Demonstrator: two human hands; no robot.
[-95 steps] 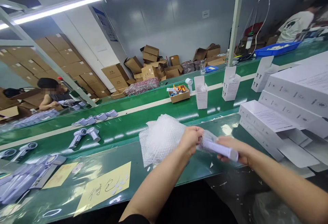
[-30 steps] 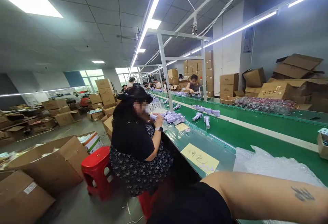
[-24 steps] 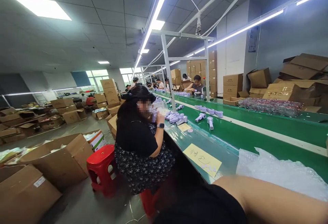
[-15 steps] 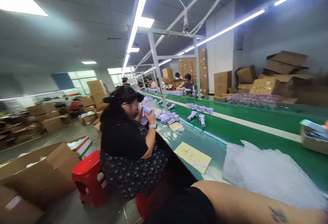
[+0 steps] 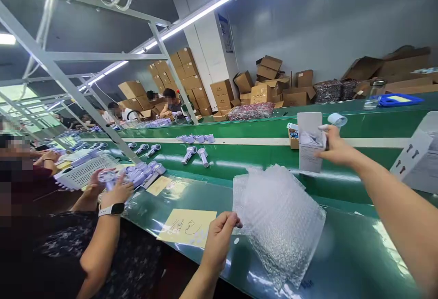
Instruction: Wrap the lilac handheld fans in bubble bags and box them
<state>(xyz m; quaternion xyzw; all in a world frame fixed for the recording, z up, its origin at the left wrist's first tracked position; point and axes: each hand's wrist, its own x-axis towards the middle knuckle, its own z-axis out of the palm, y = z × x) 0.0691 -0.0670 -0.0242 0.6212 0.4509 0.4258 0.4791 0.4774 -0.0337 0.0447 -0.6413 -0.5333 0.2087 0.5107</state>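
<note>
My left hand is closed in a pinch on the near-left edge of a stack of clear bubble-wrap bags that lies on the green bench. My right hand is stretched out over the green conveyor belt. Its fingers are curled on the upper right corner of an upright white box, whose open top shows some wrapped filling. A small lavender round part shows just above that hand.
A co-worker's hands hold a lavender device at the left, beside a pile of them. More such devices lie on the belt. A yellow paper sheet lies near my left hand. White boxes stand right; cardboard cartons line the wall.
The view has swung from the hall and the seated co-worker back to the bench. My left hand now pinches the bubble-wrap stack and my right hand reaches to the white box.
</note>
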